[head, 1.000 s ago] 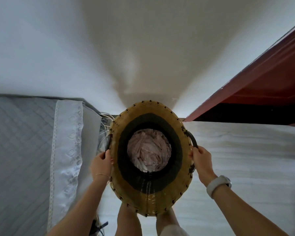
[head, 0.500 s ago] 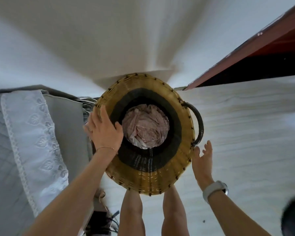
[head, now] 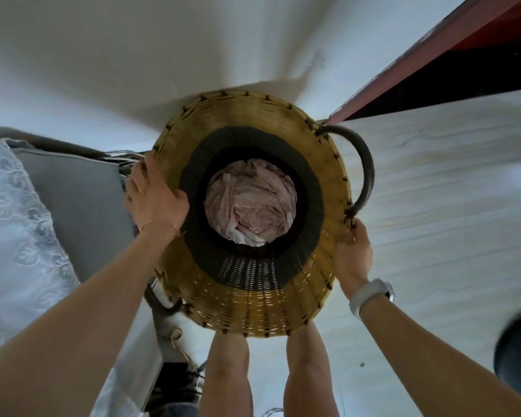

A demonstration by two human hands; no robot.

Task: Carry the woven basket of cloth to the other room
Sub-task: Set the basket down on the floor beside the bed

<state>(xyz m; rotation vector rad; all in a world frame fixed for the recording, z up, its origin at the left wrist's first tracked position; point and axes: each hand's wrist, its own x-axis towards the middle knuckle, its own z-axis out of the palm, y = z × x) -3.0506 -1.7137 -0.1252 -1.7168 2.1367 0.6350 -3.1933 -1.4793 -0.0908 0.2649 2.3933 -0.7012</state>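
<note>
The woven basket [head: 319, 164] is tall, yellow with a black band inside, seen from straight above in the middle of the head view. Crumpled pale pink cloth [head: 250, 203] lies at its bottom. My left hand [head: 154, 197] lies over the left rim, thumb inside the basket. My right hand [head: 351, 251] grips the right rim just below the dark loop handle [head: 364, 167], a white watch on its wrist. A second dark handle [head: 160, 305] shows at the lower left, with no hand on it. My legs stand right behind the basket.
A grey bed with a white lace cover [head: 21, 224] runs along the left, close to the basket. A red-brown door [head: 433, 55] stands at the upper right over pale plank floor [head: 448, 206]. White wall fills the top. A dark round object [head: 518, 350] sits at the right edge. Cables [head: 181, 383] lie near my feet.
Both hands left the two handles and now hold the rim. My right hand, open in the air half a second ago, has closed on the right rim. The basket has turned.
</note>
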